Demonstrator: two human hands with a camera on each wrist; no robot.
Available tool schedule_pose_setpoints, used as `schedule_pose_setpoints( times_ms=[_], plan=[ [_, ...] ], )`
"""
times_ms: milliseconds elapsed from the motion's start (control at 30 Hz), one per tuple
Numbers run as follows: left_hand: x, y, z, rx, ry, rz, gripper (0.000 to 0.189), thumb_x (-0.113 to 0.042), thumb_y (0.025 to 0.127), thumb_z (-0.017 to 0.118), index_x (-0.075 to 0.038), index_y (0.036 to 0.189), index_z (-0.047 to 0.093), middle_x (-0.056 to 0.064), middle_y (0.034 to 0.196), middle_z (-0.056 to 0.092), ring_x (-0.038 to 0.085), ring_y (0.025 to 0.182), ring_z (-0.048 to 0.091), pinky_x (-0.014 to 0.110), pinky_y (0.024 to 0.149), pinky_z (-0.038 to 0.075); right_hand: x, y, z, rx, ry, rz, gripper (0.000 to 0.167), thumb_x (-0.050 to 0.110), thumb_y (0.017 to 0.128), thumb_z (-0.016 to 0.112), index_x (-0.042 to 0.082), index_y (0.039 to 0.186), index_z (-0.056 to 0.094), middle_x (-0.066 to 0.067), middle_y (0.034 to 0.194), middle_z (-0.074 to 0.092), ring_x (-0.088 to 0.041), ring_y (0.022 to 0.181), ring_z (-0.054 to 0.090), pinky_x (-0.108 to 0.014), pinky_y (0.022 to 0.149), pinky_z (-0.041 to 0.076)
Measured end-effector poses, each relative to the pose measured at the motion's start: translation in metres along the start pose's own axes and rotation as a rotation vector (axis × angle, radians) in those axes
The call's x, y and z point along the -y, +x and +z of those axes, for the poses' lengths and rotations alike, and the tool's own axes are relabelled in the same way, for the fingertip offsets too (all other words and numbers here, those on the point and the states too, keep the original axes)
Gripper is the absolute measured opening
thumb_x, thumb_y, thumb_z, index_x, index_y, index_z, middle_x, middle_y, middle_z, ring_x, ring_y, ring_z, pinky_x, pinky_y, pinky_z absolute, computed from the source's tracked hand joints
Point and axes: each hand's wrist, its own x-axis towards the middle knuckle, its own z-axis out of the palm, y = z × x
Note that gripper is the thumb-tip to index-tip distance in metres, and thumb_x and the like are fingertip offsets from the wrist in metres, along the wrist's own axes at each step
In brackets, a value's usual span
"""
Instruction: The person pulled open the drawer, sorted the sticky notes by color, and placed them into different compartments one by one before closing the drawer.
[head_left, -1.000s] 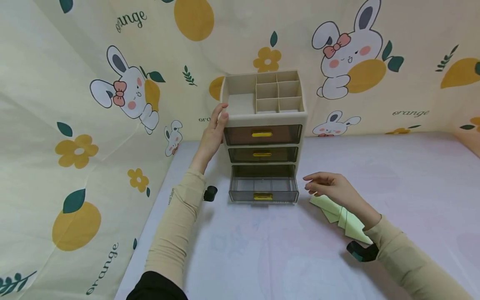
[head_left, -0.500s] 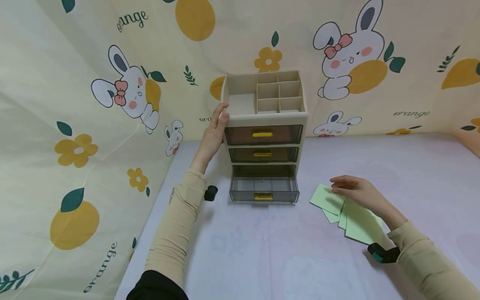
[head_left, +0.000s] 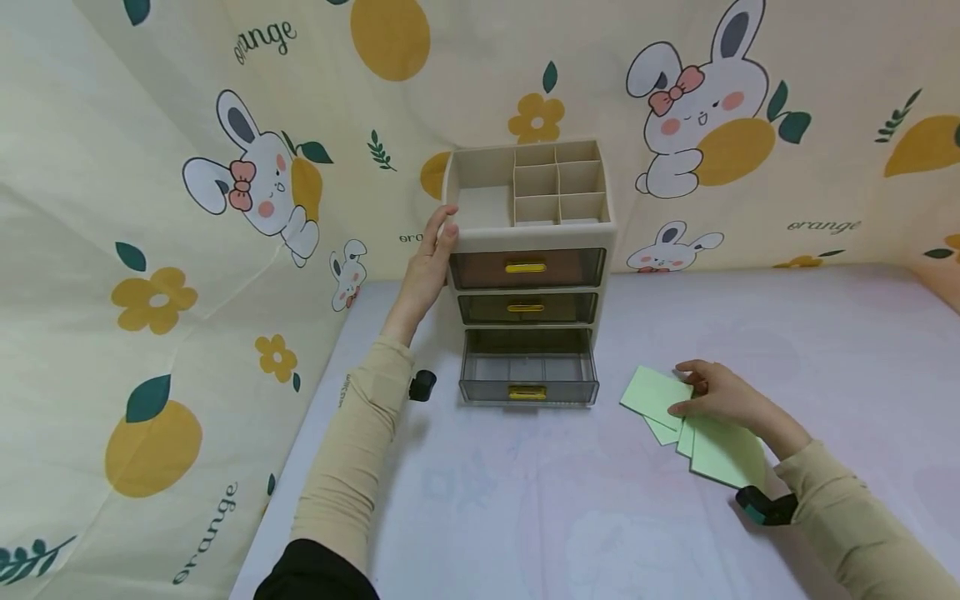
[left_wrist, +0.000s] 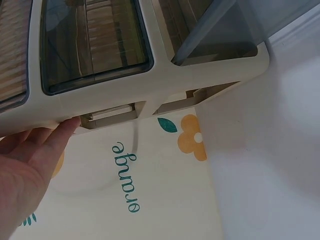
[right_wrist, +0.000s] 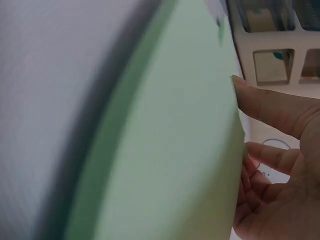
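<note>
A cream desktop drawer organizer (head_left: 531, 241) stands at the back middle. Its bottom drawer (head_left: 528, 392) is pulled out; the two drawers above are closed. My left hand (head_left: 426, 265) rests with fairly straight fingers against the organizer's upper left side, as the left wrist view also shows. Several light green paper pads (head_left: 723, 454) lie overlapping on the table right of the organizer. My right hand (head_left: 723, 398) is over them, thumb on the upper pad (head_left: 652, 392) and index finger apart beyond its corner. In the right wrist view the thumb (right_wrist: 272, 105) reaches the green edge.
The organizer's top (head_left: 480, 204) has one large and several small compartments. A patterned cloth backdrop (head_left: 750, 233) rises behind and at the left of the pale table (head_left: 540, 508). The open drawer juts out toward the table's front.
My right hand has moved right, away from the open drawer, and come down onto the green pads, its thumb and index finger spreading apart. My left hand stays on the organizer.
</note>
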Motion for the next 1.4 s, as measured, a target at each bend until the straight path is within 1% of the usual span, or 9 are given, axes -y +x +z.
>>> schedule_pose_setpoints(
  times_ms=[133,333,533,733,800,900,1033,1200,1400],
  plan=[
    [0.000,0.000,0.000,0.000,0.001,-0.003,0.045,-0.077,0.083,0.028,-0.065,0.126,0.026,-0.003,0.153,0.029,0.031,0.134,0.037,0.056,0.096,0.039,0.002,-0.001,0.002,0.005,-0.028,0.016,0.076,0.034,0.076,0.076,-0.011,0.128,0.043,-0.026,0.102,0.056,-0.024,0.085,0.050,-0.030,0.070,0.038],
    [0.000,0.001,0.001,0.000,0.002,-0.004,0.043,-0.077,0.083,0.028,-0.065,0.125,0.027,-0.004,0.153,0.028,0.031,0.135,0.036,0.056,0.098,0.037,0.001,-0.001,0.004,-0.008,-0.045,0.052,0.074,0.037,0.077,0.075,-0.011,0.126,0.046,-0.028,0.104,0.056,-0.025,0.084,0.048,-0.028,0.068,0.037],
    [0.000,0.001,0.001,0.001,0.000,0.001,0.043,-0.077,0.084,0.028,-0.065,0.125,0.027,-0.005,0.153,0.028,0.030,0.135,0.036,0.056,0.099,0.036,-0.001,-0.002,0.004,-0.093,-0.020,0.003,0.060,0.028,0.081,0.073,-0.007,0.123,0.049,-0.029,0.104,0.056,-0.021,0.078,0.048,-0.027,0.064,0.038],
    [0.000,0.002,0.000,-0.009,0.008,0.005,0.042,-0.076,0.084,0.028,-0.065,0.125,0.027,-0.005,0.154,0.027,0.031,0.136,0.036,0.058,0.100,0.035,0.002,-0.006,-0.001,-0.174,0.005,0.010,0.058,0.034,0.088,0.064,0.005,0.135,0.044,-0.024,0.108,0.058,-0.016,0.084,0.055,-0.027,0.064,0.042],
    [0.000,0.002,0.000,-0.007,0.011,0.004,0.042,-0.076,0.084,0.028,-0.065,0.125,0.026,-0.006,0.154,0.027,0.031,0.135,0.036,0.058,0.100,0.035,0.004,-0.008,-0.002,-0.192,0.045,0.029,0.059,0.036,0.089,0.062,0.008,0.137,0.042,-0.019,0.101,0.059,-0.011,0.081,0.056,-0.026,0.063,0.046],
    [0.000,0.001,0.000,-0.005,0.014,0.002,0.044,-0.077,0.084,0.028,-0.065,0.126,0.026,-0.006,0.154,0.027,0.031,0.135,0.036,0.057,0.099,0.036,0.007,-0.010,-0.003,-0.235,0.096,0.030,0.059,0.035,0.089,0.063,0.004,0.134,0.042,-0.013,0.092,0.059,-0.004,0.072,0.054,-0.024,0.061,0.047],
    [0.000,0.001,0.000,-0.004,0.010,0.006,0.048,-0.078,0.082,0.028,-0.063,0.128,0.026,-0.006,0.154,0.026,0.032,0.135,0.036,0.057,0.098,0.037,0.013,-0.013,-0.006,-0.303,0.159,0.011,0.055,0.032,0.088,0.064,0.000,0.126,0.041,-0.002,0.083,0.058,-0.004,0.067,0.055,-0.023,0.061,0.047],
    [0.000,0.001,0.000,-0.002,0.004,0.013,0.050,-0.077,0.083,0.028,-0.060,0.130,0.027,-0.007,0.154,0.025,0.031,0.136,0.034,0.058,0.100,0.034,0.021,-0.015,-0.009,-0.358,0.275,-0.037,0.044,0.030,0.089,0.063,0.008,0.125,0.049,0.015,0.079,0.060,-0.007,0.071,0.062,-0.022,0.065,0.050],
    [0.000,0.001,0.000,-0.003,0.010,0.009,0.043,-0.076,0.084,0.028,-0.065,0.126,0.026,-0.008,0.154,0.025,0.031,0.137,0.034,0.059,0.102,0.032,0.035,-0.016,-0.012,-0.384,0.389,-0.081,0.038,0.026,0.090,0.063,0.015,0.125,0.056,0.020,0.080,0.063,-0.004,0.070,0.061,-0.017,0.064,0.047]
  ],
)
